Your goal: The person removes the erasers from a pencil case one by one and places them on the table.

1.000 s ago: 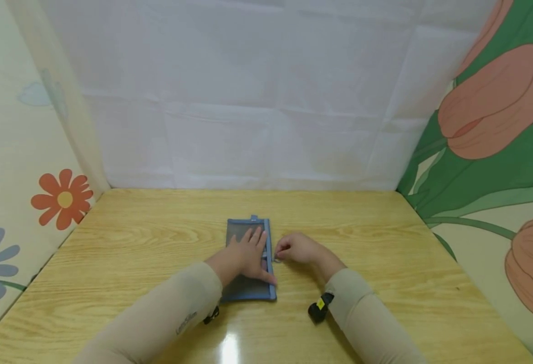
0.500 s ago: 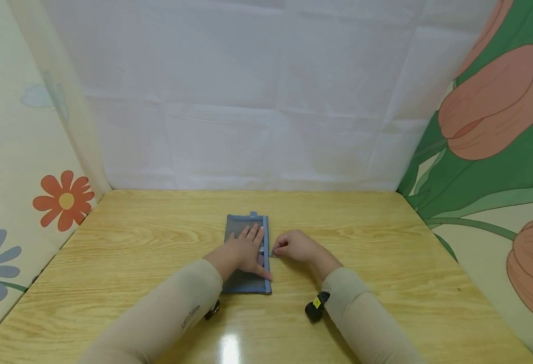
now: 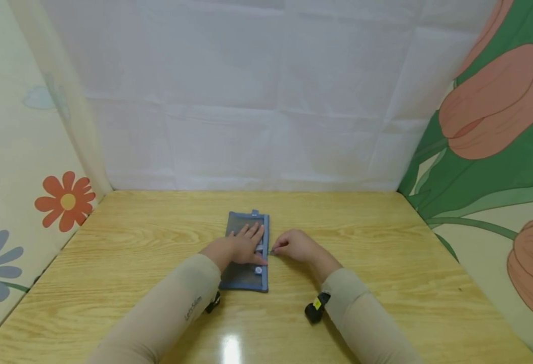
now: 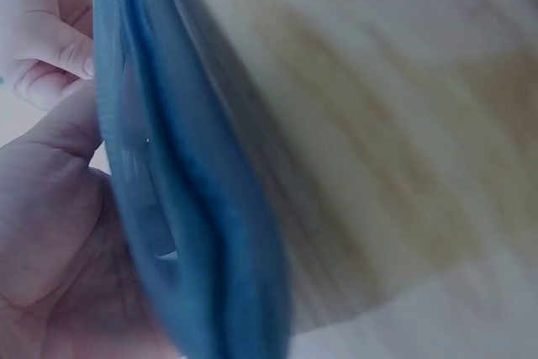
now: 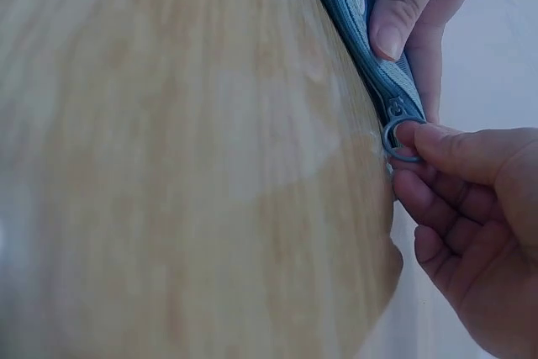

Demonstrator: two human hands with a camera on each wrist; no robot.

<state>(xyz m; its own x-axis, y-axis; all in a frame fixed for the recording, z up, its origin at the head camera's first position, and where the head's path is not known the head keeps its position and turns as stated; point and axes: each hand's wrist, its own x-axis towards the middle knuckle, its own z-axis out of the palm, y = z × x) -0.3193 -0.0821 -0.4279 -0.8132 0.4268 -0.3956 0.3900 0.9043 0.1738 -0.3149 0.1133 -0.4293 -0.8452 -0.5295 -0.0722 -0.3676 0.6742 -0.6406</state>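
A zip pouch (image 3: pixel 241 277) with blue edging and a see-through grey panel lies on the wooden table. My left hand (image 3: pixel 243 246) rests flat on it with fingers spread, hiding its middle. In the right wrist view the left thumb (image 5: pixel 392 35) presses beside the zip. Along the pouch's right edge runs the zip, with a ring-shaped zip pull (image 5: pixel 388 139). My right hand (image 3: pixel 297 246) pinches that ring between thumb and index finger, its other fingers curled beneath. A small round pale label (image 3: pixel 259 270) shows below the left thumb. Some contents are partly visible through the panel.
The wooden table (image 3: pixel 385 242) extends around the pouch on every side. A white cloth (image 3: pixel 271 101) hangs behind it. Flower-patterned panels (image 3: pixel 498 101) stand at left and right. A small black device (image 3: pixel 314 308) is strapped at the right wrist.
The pouch has shifted slightly away from me. My left thumb has moved up along the edge, uncovering the round label. My right hand keeps its pinch on the zip pull, slightly farther left.
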